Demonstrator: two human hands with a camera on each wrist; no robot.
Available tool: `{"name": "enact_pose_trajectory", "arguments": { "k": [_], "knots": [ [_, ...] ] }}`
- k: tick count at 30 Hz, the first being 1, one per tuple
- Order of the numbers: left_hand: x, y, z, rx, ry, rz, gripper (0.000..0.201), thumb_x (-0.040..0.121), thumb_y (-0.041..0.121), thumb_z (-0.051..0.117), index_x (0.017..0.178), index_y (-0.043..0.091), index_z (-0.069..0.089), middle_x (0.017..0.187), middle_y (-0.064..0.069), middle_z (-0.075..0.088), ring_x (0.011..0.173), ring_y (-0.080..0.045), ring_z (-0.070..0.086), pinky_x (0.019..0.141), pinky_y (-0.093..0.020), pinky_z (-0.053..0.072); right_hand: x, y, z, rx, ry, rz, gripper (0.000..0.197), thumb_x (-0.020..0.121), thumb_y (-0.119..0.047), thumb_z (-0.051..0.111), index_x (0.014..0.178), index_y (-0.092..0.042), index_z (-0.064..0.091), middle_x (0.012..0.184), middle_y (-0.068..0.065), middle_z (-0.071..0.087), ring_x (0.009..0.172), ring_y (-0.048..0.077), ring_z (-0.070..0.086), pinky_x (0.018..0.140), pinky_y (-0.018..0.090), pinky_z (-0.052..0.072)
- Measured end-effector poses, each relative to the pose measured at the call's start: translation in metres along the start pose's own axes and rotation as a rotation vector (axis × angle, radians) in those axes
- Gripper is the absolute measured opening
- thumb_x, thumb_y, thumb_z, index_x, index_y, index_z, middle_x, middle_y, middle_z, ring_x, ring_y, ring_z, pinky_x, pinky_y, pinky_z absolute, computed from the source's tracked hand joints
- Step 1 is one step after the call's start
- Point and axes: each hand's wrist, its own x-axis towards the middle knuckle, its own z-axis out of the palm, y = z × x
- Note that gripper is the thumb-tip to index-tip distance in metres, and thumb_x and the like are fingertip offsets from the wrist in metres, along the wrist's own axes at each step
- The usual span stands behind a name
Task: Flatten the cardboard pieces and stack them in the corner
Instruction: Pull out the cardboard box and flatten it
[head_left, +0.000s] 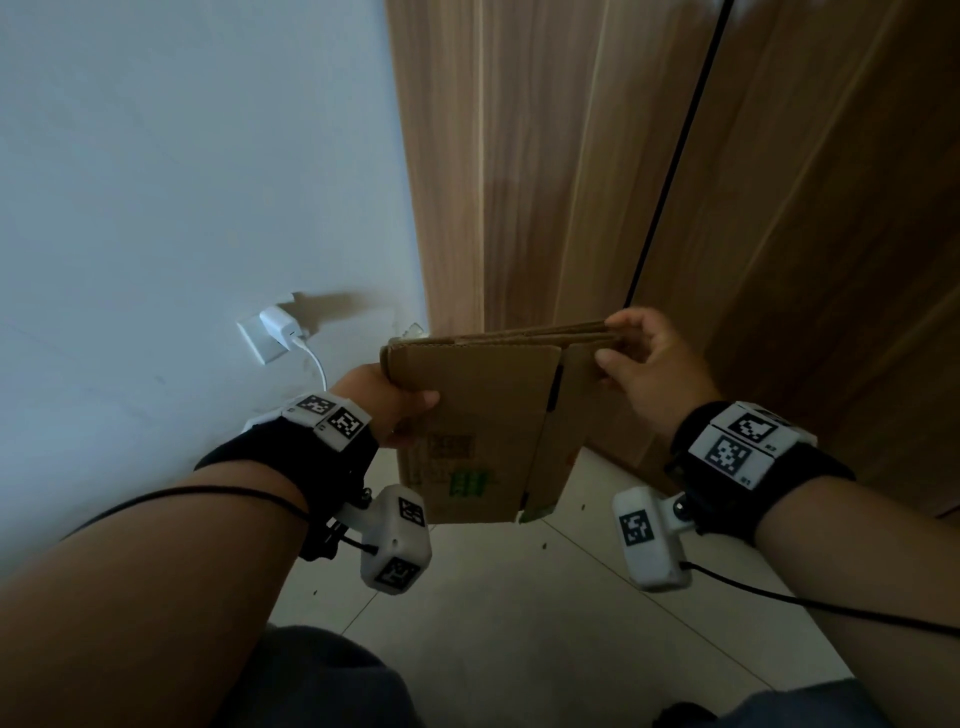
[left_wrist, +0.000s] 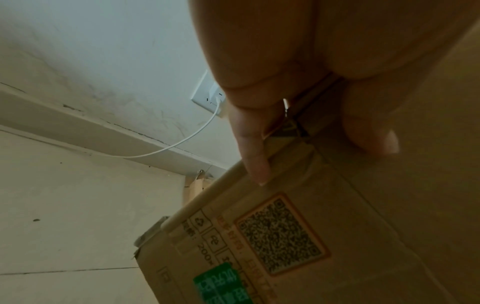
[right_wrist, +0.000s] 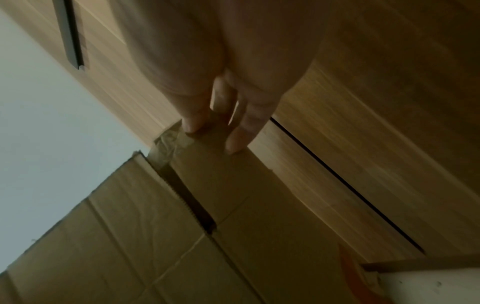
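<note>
A flattened brown cardboard box (head_left: 483, 415) hangs upright in the air between both hands, in front of the room corner. It carries a QR code (left_wrist: 280, 234) and a green label (head_left: 470, 483). My left hand (head_left: 400, 410) grips its upper left edge, thumb on the near face. My right hand (head_left: 639, 358) pinches the upper right edge, fingers over the top. The left wrist view shows the fingers (left_wrist: 253, 148) wrapped over the cardboard's (left_wrist: 337, 226) edge. In the right wrist view my fingertips (right_wrist: 233, 142) press on a taped flap of the cardboard (right_wrist: 161, 236).
A white wall (head_left: 182, 208) stands at the left, with a socket, a white charger (head_left: 280, 325) and its cable. A wooden wardrobe (head_left: 649, 156) fills the right. Light floor tiles (head_left: 493, 597) lie below. More cardboard (left_wrist: 197, 187) leans in the corner behind.
</note>
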Motion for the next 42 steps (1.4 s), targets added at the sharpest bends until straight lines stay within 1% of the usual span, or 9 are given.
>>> {"name": "enact_pose_trajectory", "arguments": {
  "k": [6, 10, 13, 17, 22, 28, 32, 39, 42],
  "knots": [
    [0.004, -0.001, -0.009, -0.178, 0.019, -0.014, 0.034, 0.082, 0.009, 0.066, 0.113, 0.011, 0.055, 0.125, -0.017, 0.058, 0.111, -0.034, 0.057, 0.074, -0.046, 0.059, 0.002, 0.013, -0.006, -0.094, -0.08, 0.211, 0.076, 0.078, -0.02, 0.071, 0.14, -0.031, 0.03, 0.134, -0.003, 0.046, 0.124, 0.023, 0.048, 0.098, 0.046, 0.048],
    [0.005, -0.001, -0.01, -0.301, -0.025, 0.005, 0.031, 0.084, 0.009, 0.063, 0.113, 0.015, 0.054, 0.123, -0.013, 0.06, 0.113, -0.034, 0.058, 0.065, -0.044, 0.06, 0.003, 0.017, -0.001, -0.096, -0.205, 0.323, 0.071, 0.084, -0.019, 0.065, 0.143, -0.029, 0.028, 0.144, -0.001, 0.041, 0.13, 0.024, 0.043, 0.077, 0.031, 0.048],
    [0.006, -0.001, -0.01, -0.385, -0.012, 0.01, 0.039, 0.085, 0.01, 0.062, 0.123, 0.014, 0.053, 0.121, -0.011, 0.059, 0.111, -0.034, 0.058, 0.064, -0.045, 0.06, 0.005, 0.023, 0.001, -0.121, -0.254, 0.384, 0.071, 0.084, -0.017, 0.064, 0.145, -0.025, 0.028, 0.149, 0.003, 0.038, 0.133, 0.025, 0.041, 0.089, 0.035, 0.044],
    [0.013, -0.005, -0.01, -0.492, 0.048, -0.002, 0.043, 0.086, 0.012, 0.061, 0.128, 0.014, 0.05, 0.12, -0.01, 0.058, 0.107, -0.032, 0.058, 0.059, -0.041, 0.06, 0.005, 0.032, 0.002, -0.281, -0.291, 0.427, 0.069, 0.083, -0.023, 0.066, 0.143, -0.023, 0.032, 0.147, 0.003, 0.044, 0.129, 0.026, 0.045, 0.105, 0.041, 0.04],
    [0.03, -0.007, -0.013, -0.651, 0.141, 0.013, 0.043, 0.089, 0.011, 0.057, 0.13, 0.014, 0.047, 0.112, -0.007, 0.057, 0.094, -0.026, 0.059, 0.053, -0.039, 0.059, 0.007, 0.047, 0.013, -0.37, -0.244, 0.532, 0.07, 0.083, -0.025, 0.067, 0.143, -0.014, 0.032, 0.144, 0.009, 0.045, 0.126, 0.03, 0.048, 0.102, 0.039, 0.043],
    [0.056, -0.013, -0.021, -0.809, 0.204, -0.034, 0.041, 0.09, 0.015, 0.056, 0.129, 0.021, 0.047, 0.121, -0.007, 0.056, 0.106, -0.03, 0.057, 0.05, -0.036, 0.06, 0.018, 0.07, 0.057, 0.048, -0.175, 0.788, 0.072, 0.083, -0.04, 0.063, 0.142, -0.009, 0.034, 0.142, 0.011, 0.045, 0.127, 0.029, 0.047, 0.099, 0.04, 0.047],
    [0.07, -0.021, -0.026, -0.86, 0.209, -0.063, 0.044, 0.09, 0.017, 0.055, 0.132, 0.027, 0.045, 0.126, -0.005, 0.055, 0.109, -0.029, 0.057, 0.048, -0.035, 0.059, 0.024, 0.091, 0.088, 0.445, -0.133, 0.872, 0.033, 0.088, -0.039, 0.056, 0.11, -0.014, 0.057, 0.121, 0.009, 0.057, 0.107, 0.028, 0.054, 0.094, 0.044, 0.048],
    [0.111, -0.048, -0.034, -0.81, 0.258, -0.118, 0.038, 0.093, 0.013, 0.05, 0.13, 0.018, 0.047, 0.106, -0.007, 0.06, 0.081, -0.022, 0.06, 0.046, -0.03, 0.059, 0.034, 0.141, 0.13, 0.548, -0.079, 0.865, 0.028, 0.097, -0.017, 0.043, 0.122, -0.018, 0.056, 0.112, 0.008, 0.065, 0.099, 0.031, 0.06, 0.074, 0.039, 0.048],
    [0.132, -0.065, -0.03, -0.734, 0.232, -0.134, 0.041, 0.092, 0.01, 0.05, 0.133, 0.009, 0.045, 0.12, -0.018, 0.058, 0.077, -0.019, 0.059, 0.05, -0.026, 0.059, 0.042, 0.16, 0.142, 0.526, -0.063, 0.901, 0.031, 0.098, -0.018, 0.041, 0.127, -0.017, 0.053, 0.112, 0.01, 0.065, 0.097, 0.032, 0.062, 0.073, 0.038, 0.051]
  ]
}}
